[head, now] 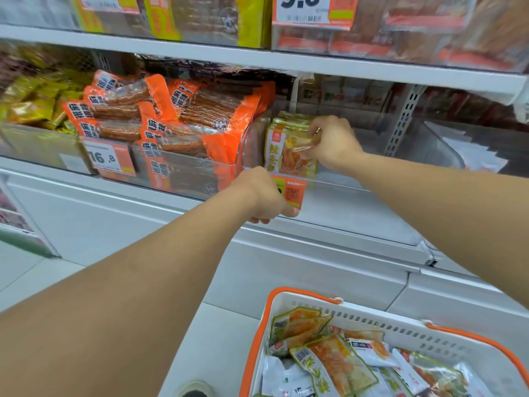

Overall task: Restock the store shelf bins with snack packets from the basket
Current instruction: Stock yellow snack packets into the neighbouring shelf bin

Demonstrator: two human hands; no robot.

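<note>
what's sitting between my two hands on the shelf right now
In the head view, the bin's clear front wall with its orange price tag lies between left hand and right hand.

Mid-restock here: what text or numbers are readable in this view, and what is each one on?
"16.8": orange price tag on the clear bin front below the orange packets.
"9.8": price tag on the upper shelf edge, top cut off.
Chinese characters on the orange packets and on the yellow packet in the right hand: large but not confidently readable.
Tag by the left hand: too small.
Basket packets: blurred.
</note>
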